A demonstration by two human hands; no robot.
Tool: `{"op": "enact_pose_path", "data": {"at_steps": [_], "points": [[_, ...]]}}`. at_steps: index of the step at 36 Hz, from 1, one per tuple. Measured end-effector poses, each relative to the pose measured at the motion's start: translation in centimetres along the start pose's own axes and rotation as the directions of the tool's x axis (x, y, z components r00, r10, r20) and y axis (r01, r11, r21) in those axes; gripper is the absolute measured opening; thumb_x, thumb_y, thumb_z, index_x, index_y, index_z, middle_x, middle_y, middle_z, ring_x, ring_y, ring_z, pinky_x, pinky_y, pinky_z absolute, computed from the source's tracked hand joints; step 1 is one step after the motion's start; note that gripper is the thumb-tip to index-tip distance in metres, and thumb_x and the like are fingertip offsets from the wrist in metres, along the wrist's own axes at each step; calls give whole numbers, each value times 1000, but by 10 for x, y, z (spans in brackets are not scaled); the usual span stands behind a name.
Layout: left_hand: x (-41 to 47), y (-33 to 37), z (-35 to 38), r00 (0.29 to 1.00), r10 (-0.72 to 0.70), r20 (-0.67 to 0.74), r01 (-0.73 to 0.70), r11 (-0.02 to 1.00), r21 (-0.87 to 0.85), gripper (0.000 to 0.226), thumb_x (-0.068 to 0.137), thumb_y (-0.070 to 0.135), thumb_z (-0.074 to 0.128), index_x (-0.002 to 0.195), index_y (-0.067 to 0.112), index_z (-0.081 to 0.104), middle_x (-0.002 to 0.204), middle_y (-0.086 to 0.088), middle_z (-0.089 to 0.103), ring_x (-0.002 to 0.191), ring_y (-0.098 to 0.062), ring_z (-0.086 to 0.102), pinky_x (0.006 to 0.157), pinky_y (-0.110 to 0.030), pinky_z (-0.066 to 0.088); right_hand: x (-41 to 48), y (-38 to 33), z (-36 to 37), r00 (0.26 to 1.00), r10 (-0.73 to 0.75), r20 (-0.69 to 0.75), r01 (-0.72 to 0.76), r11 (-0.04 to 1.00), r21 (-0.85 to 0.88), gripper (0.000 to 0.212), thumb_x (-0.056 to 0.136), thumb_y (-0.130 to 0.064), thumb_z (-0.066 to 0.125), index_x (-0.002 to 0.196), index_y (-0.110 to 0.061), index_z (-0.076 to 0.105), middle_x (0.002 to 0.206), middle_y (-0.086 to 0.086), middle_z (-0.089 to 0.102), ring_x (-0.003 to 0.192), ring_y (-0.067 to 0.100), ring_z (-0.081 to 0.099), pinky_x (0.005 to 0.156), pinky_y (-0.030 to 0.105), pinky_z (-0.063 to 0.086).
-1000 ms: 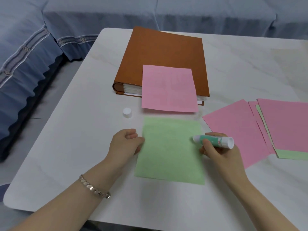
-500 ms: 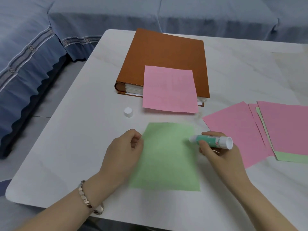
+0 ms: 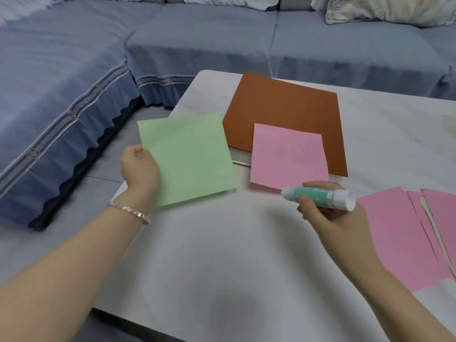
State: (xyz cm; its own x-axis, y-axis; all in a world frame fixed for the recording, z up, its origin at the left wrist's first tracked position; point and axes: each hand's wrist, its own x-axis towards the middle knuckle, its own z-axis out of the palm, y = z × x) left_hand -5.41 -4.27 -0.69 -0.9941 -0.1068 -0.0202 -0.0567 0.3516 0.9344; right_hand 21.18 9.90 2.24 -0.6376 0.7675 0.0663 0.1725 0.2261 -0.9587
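My left hand [image 3: 139, 166] holds a green paper sheet [image 3: 187, 157] by its left edge, lifted off the table and tilted, over the table's left part. My right hand [image 3: 328, 215] grips an uncapped green and white glue stick [image 3: 318, 195], its tip pointing left just below a pink sheet [image 3: 287, 156]. That pink sheet lies on the front of a closed brown binder [image 3: 286, 117] and hangs over its near edge. The glue cap is hidden from view.
The white table [image 3: 234, 255] carries a spread of pink sheets [image 3: 404, 233] with a pale green one among them at the right. A blue sofa [image 3: 222, 38] wraps around the far and left sides, with a cushion at the far right.
My left hand has picked the green sheet up off the table and carried it up and to the left. My right hand has kept the glue stick, and the view has tilted upward.
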Motion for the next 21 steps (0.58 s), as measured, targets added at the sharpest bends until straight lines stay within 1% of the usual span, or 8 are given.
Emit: {"op": "enact_pose_path", "data": {"at_steps": [1,3,5,7,10,13,16,21], "points": [[5,-6,3,1000,-6,15,5,999,41,23,91,1,36,98,9,56,71,8,46,71,-12,45,45,-6,33,1,-1,4,1000,5,12,-5,1000,-9,15,81,-16,66,90,-27,63,86,0,68,74,12,65,60,12,50],[12,-16,8,998,-10,56,4,994,109,27,93,2,34,107,2,57,82,-1,52,80,-17,46,58,-20,36,2,0,10,999,16,31,-14,999,-48,15,81,-18,67,90,-28,62,86,-2,69,74,10,65,59,12,49],[14,-24,8,995,-20,103,4,988,156,29,95,6,34,116,2,54,98,-10,58,87,-25,52,70,-26,37,3,2,14,999,33,39,-30,997,-77,15,81,-19,67,91,-27,63,85,-5,69,73,7,66,58,11,48],[16,-30,8,984,-10,175,-25,979,200,31,98,8,35,125,5,50,116,-15,58,104,-32,54,83,-32,40,3,2,15,998,44,38,-40,995,-95,15,80,-18,68,91,-27,63,81,-8,69,69,2,64,56,8,45],[12,-33,6,956,41,292,-124,955,271,40,99,13,37,139,9,38,139,-13,45,127,-28,42,102,-33,32,3,2,12,999,42,26,-38,992,-119,15,80,-15,69,86,-27,64,67,-13,64,58,-5,57,49,5,38],[-1,-30,2,915,181,361,-327,855,401,49,98,13,42,145,9,29,151,-11,28,140,-25,22,113,-35,16,1,6,1,998,53,17,-50,989,-140,17,80,-12,69,85,-28,63,65,-17,64,60,-7,57,51,3,38],[-31,-19,0,816,302,492,-510,778,368,49,95,11,47,142,11,34,153,-11,20,140,-23,14,112,-32,12,-3,10,-15,998,69,-3,-69,987,-149,17,80,-11,69,88,-24,64,75,-24,65,63,-6,59,55,3,41],[-99,1,13,495,457,739,-737,671,79,32,92,8,52,123,12,56,131,-1,50,120,-11,41,97,-12,22,-13,19,-51,992,77,-97,-94,977,-192,20,79,-10,69,88,-26,64,79,-13,68,68,-4,61,56,4,43]]}}
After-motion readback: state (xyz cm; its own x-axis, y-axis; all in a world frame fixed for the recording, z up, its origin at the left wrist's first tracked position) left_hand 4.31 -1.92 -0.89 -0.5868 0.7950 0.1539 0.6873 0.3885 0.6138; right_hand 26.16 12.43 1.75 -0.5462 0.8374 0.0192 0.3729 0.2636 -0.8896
